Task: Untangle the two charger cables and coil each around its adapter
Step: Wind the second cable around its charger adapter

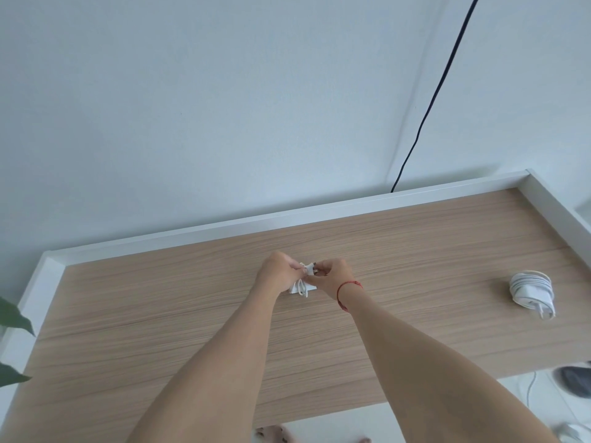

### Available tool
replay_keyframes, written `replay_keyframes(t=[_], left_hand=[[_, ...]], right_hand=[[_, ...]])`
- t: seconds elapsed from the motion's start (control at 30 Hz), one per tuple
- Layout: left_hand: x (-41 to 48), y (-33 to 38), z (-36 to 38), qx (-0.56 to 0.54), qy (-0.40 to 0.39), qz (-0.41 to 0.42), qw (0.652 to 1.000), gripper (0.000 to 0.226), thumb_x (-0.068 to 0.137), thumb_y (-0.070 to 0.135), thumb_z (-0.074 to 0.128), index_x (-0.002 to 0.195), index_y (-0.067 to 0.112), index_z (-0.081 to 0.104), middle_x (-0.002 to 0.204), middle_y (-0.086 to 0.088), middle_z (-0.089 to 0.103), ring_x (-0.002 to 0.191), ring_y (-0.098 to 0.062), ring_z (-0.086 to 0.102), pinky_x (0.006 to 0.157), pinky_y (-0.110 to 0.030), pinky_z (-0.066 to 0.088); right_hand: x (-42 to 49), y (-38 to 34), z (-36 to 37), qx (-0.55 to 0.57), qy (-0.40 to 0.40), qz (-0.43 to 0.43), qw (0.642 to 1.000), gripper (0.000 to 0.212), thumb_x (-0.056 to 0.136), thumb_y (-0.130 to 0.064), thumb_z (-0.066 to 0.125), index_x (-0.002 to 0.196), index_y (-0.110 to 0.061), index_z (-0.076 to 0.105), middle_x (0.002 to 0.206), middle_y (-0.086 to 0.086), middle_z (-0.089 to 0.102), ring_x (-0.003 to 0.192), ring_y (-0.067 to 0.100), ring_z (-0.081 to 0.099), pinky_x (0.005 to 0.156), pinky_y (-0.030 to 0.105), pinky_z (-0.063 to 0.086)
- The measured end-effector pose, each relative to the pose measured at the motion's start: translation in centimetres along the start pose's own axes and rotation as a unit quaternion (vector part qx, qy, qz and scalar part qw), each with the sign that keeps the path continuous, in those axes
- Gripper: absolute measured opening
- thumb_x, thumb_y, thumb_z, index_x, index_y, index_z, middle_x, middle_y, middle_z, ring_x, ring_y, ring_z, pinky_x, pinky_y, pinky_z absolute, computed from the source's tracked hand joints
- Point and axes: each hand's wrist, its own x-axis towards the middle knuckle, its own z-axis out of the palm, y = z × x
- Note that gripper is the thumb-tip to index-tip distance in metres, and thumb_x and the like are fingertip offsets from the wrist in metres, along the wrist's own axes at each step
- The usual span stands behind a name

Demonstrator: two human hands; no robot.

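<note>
Left hand (277, 270) grips boxy white adapter (295, 288); right hand (332, 277) pinches its thin cable (302, 288).

Open desktop (179, 327) either side — coiled charger (532, 294) far right

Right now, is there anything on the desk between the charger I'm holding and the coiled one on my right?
Nothing visible. Your left hand and right hand grip the charger mid-desk, and only the bare wood of the desk lies between it and the coiled charger.
</note>
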Motion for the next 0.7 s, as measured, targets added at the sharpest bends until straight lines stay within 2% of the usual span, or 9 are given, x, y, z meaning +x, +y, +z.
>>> replay_keyframes(t=[0.07,0.13,0.2,0.27,0.33,0.4,0.47,0.57,0.7], left_hand=[[0.0,0.0,0.2,0.0,0.012,-0.012,1.0,0.01,0.083,0.028,0.074,0.091,0.023,0.077,0.101,0.003,0.072,0.09,-0.018,0.068,0.085,-0.034,0.056],[-0.3,0.1,0.5,0.003,0.031,-0.017,0.999,0.006,0.083,0.027,0.074,0.087,0.025,0.076,0.098,0.004,0.072,0.088,-0.018,0.068,0.082,-0.037,0.057],[-0.4,0.0,0.9,0.0,0.05,-0.022,0.999,0.002,0.082,0.026,0.075,0.081,0.028,0.074,0.097,0.004,0.071,0.087,-0.018,0.068,0.08,-0.039,0.058],[-0.7,-0.1,1.1,-0.014,0.067,-0.036,0.997,0.011,0.078,0.028,0.076,0.079,0.03,0.066,0.099,0.004,0.068,0.088,-0.019,0.067,0.08,-0.04,0.057],[-0.7,-0.3,1.0,-0.031,0.076,-0.059,0.995,0.027,0.073,0.031,0.079,0.088,0.027,0.057,0.104,0.004,0.062,0.094,-0.019,0.064,0.085,-0.041,0.055],[-0.5,-0.2,0.9,-0.041,0.072,-0.081,0.993,0.031,0.07,0.03,0.082,0.089,0.023,0.058,0.101,0.005,0.062,0.097,-0.02,0.063,0.089,-0.041,0.053],[0.0,0.0,0.8,-0.05,0.062,-0.11,0.991,0.031,0.06,0.032,0.087,0.08,0.018,0.068,0.09,0.004,0.07,0.089,-0.02,0.067,0.087,-0.04,0.054],[1.4,-0.4,0.8,-0.053,0.055,-0.168,0.983,0.059,0.037,0.044,0.092,0.082,0.015,0.069,0.074,-0.001,0.073,0.073,-0.019,0.07,0.083,-0.039,0.056],[0.7,1.0,-0.1,-0.028,0.037,-0.192,0.98,0.048,0.052,0.042,0.091,0.079,0.009,0.069,0.054,0.001,0.066,0.049,-0.013,0.062,0.064,-0.026,0.053]], right_hand=[[0.0,-0.1,-0.6,-0.011,-0.025,0.006,1.0,0.002,0.085,-0.016,0.068,0.083,-0.016,0.07,0.071,-0.007,0.061,0.064,0.008,0.056,0.06,0.014,0.045],[0.3,0.1,-0.7,0.009,-0.028,0.024,0.999,0.018,0.089,-0.012,0.062,0.104,-0.012,0.071,0.096,0.003,0.072,0.086,0.018,0.068,0.083,0.029,0.056],[0.3,0.1,-0.6,0.031,-0.009,0.032,0.999,0.029,0.092,-0.018,0.061,0.12,-0.012,0.065,0.11,0.007,0.07,0.095,0.022,0.069,0.091,0.036,0.055],[0.2,0.1,-0.4,0.025,0.002,0.019,0.999,0.032,0.093,-0.022,0.059,0.124,-0.016,0.062,0.11,0.007,0.07,0.094,0.021,0.069,0.089,0.034,0.055],[0.0,-0.2,-0.3,0.017,0.0,0.008,1.0,0.031,0.094,-0.023,0.058,0.124,-0.018,0.063,0.111,0.007,0.069,0.096,0.021,0.068,0.09,0.034,0.054],[0.0,-0.2,-0.2,0.009,-0.006,0.005,1.0,0.03,0.095,-0.021,0.057,0.123,-0.018,0.064,0.114,0.006,0.069,0.097,0.022,0.067,0.086,0.03,0.054],[-0.1,-0.2,-0.2,-0.003,-0.008,0.004,1.0,0.03,0.096,-0.019,0.054,0.124,-0.02,0.064,0.115,0.006,0.068,0.096,0.022,0.067,0.078,0.027,0.053],[-0.2,-0.4,-0.2,-0.008,-0.017,0.011,1.0,0.032,0.096,-0.017,0.051,0.126,-0.021,0.062,0.119,0.006,0.066,0.097,0.024,0.067,0.08,0.031,0.055],[-0.2,-0.5,-0.5,-0.012,-0.029,0.018,0.999,0.033,0.098,-0.016,0.049,0.127,-0.022,0.061,0.12,0.006,0.065,0.098,0.022,0.065,0.071,0.023,0.051]])
